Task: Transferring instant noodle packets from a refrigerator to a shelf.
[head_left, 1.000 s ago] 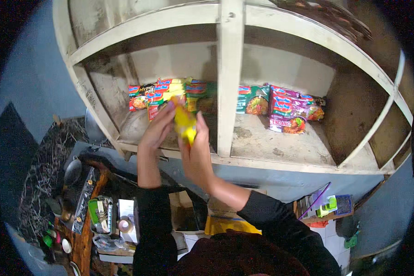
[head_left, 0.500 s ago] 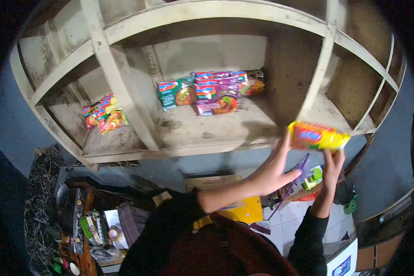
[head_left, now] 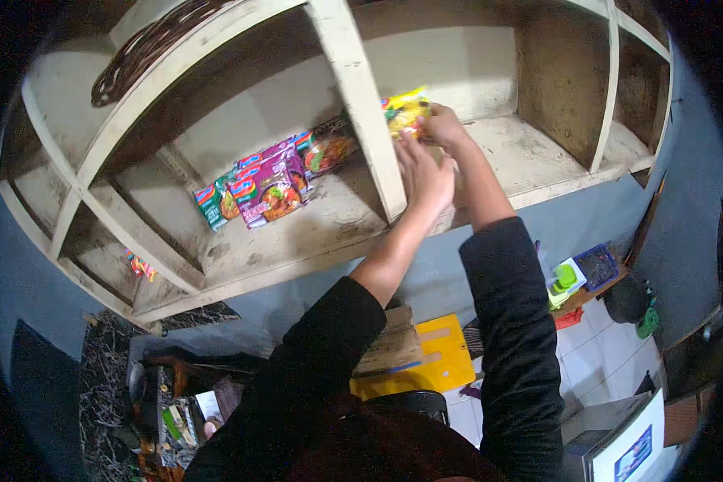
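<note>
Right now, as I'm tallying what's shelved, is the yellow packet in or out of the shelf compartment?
In: the cream divider hides the left part of the yellow packet, so the packet is behind it.

There were two hands: one left hand [head_left: 430, 181] and one right hand [head_left: 447, 130]. There were also at least one yellow packet [head_left: 407, 114], at least two purple packets [head_left: 271, 191], one blue basket [head_left: 596, 267] and one yellow panel [head_left: 451, 359].

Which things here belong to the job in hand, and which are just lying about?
Likely in the job: yellow packet, purple packets, green packet, white shelves.

Likely just lying about: blue basket, yellow panel, dark coil.
</note>
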`<action>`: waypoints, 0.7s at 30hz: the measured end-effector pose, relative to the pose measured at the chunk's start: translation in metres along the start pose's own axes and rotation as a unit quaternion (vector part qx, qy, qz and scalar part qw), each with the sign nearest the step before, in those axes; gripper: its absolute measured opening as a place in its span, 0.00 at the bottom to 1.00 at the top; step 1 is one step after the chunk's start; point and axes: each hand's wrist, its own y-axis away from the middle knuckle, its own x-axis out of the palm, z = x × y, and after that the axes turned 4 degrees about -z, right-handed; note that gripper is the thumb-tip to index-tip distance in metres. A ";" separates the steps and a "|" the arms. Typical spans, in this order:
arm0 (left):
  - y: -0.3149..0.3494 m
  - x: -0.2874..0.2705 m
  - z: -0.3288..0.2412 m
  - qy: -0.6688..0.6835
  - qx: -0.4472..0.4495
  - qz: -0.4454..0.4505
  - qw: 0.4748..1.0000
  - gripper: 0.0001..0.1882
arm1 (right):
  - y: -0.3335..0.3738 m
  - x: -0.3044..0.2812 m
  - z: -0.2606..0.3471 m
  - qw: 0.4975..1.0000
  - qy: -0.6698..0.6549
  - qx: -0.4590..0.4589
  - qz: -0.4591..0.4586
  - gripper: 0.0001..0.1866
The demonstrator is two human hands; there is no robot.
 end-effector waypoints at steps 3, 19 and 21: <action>-0.007 0.004 0.000 -0.039 -0.118 0.057 0.991 0.44 | -0.008 0.005 -0.014 0.980 0.159 -0.088 -0.078 0.28; 0.035 -0.025 -0.007 0.157 0.128 0.100 0.974 0.37 | 0.039 -0.008 0.013 0.912 0.320 -0.170 -0.193 0.45; 0.089 -0.065 0.001 0.227 0.247 0.193 0.922 0.38 | 0.078 -0.009 0.024 0.938 0.163 -0.217 -0.217 0.39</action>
